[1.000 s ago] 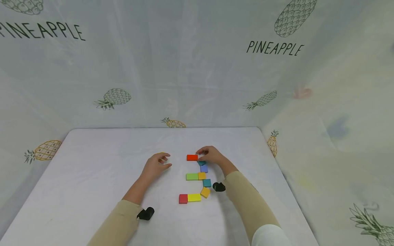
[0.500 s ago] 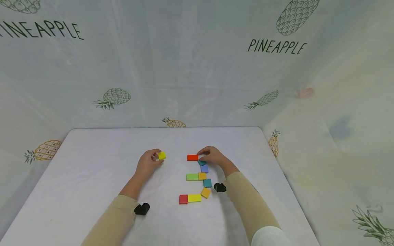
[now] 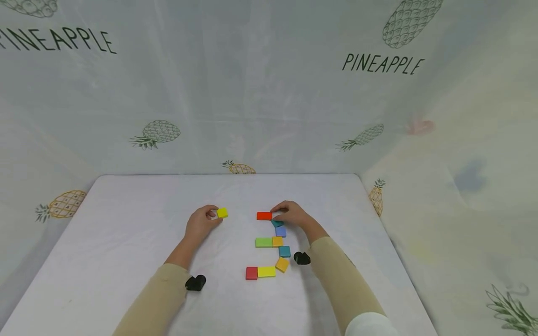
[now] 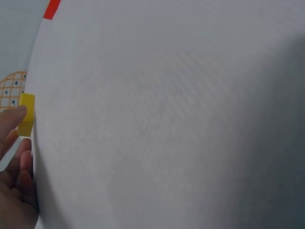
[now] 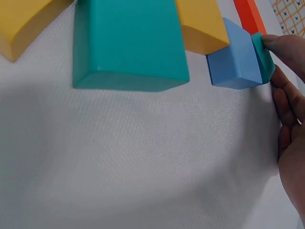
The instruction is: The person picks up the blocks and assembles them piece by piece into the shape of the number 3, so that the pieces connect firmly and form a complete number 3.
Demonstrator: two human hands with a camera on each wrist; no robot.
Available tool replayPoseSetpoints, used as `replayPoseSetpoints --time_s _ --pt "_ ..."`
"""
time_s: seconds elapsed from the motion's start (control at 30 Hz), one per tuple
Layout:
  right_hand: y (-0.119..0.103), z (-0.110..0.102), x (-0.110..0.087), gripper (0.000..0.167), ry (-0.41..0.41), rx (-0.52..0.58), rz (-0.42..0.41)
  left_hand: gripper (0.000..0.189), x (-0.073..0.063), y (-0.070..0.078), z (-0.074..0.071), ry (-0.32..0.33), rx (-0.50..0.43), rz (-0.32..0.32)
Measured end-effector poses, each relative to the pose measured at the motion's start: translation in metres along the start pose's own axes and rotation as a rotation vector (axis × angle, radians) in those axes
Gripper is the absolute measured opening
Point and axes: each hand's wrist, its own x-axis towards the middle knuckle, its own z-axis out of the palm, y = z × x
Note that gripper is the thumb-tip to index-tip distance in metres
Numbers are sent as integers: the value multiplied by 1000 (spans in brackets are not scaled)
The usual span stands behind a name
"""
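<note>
Out to the left, my left hand [image 3: 202, 224] pinches a small yellow block [image 3: 222, 213] between thumb and fingers; the left wrist view shows the yellow block [image 4: 26, 114] against a fingertip. My right hand [image 3: 294, 215] is at the top of a row of blocks and grips a small teal block [image 3: 277, 223], partly hidden under the thumb. In the right wrist view a digit presses the teal block [image 5: 263, 58], beside a blue block [image 5: 234, 59]. An orange-red block [image 3: 264, 216] lies flat by the right fingertips.
Below run a periwinkle block [image 3: 280, 231], a green block [image 3: 264, 242], a small orange block [image 3: 277, 241], a teal square block [image 3: 284, 252], a tilted orange block [image 3: 282, 265], a yellow oblong block [image 3: 266, 271] and a red block [image 3: 251, 273]. A pineapple-print curtain [image 3: 260, 93] hangs behind the white table [image 3: 138, 224].
The left hand has drawn slightly back to the left, and the yellow block now shows in its fingers. The right hand stays at the teal block; the row looks unchanged.
</note>
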Motion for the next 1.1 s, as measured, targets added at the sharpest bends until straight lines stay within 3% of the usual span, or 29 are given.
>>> replayPoseSetpoints --time_s 0.4,1.1 --pt "-2 -1 -4 21 6 2 10 36 0 6 5 41 -5 5" --pt "0 -5 -1 18 -27 -30 13 34 2 46 32 -34 14 70"
